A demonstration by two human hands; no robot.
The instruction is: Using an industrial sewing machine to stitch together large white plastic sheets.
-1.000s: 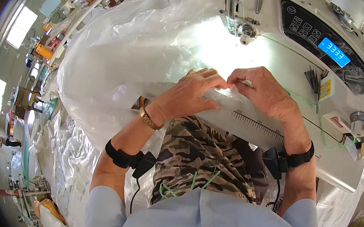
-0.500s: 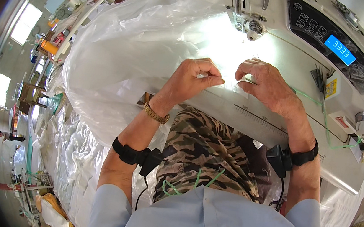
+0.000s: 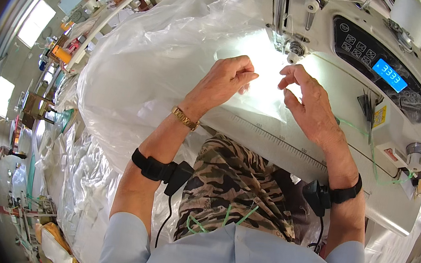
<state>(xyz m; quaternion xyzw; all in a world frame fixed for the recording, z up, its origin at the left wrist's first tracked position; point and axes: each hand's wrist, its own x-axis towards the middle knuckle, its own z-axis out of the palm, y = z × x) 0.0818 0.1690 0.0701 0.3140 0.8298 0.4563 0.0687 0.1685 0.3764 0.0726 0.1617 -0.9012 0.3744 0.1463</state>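
My left hand (image 3: 223,82) is closed in a pinch on the edge of a translucent white plastic sheet (image 3: 145,64), which spreads over the bed to the left. Across a small gap, my right hand (image 3: 309,104) hovers with thumb and fingers curved apart, nothing visible between them. Both hands are just in front of the needle area of a white sewing machine (image 3: 322,29), where a lamp bleaches out the detail. A corner of the sheet (image 3: 277,108) lies on the metal bed between my hands.
A ruler scale (image 3: 283,144) runs along the bed's front edge. The machine's control panel (image 3: 383,69), a thread cone (image 3: 412,20) and a green thread (image 3: 375,153) are to the right. More crumpled plastic (image 3: 81,183) hangs at the left. A distant person (image 3: 10,152) is on the far left.
My right hand has opened its fingers from a pinch and moved slightly away from the left. My left hand has shifted a little up and left, still pinched.
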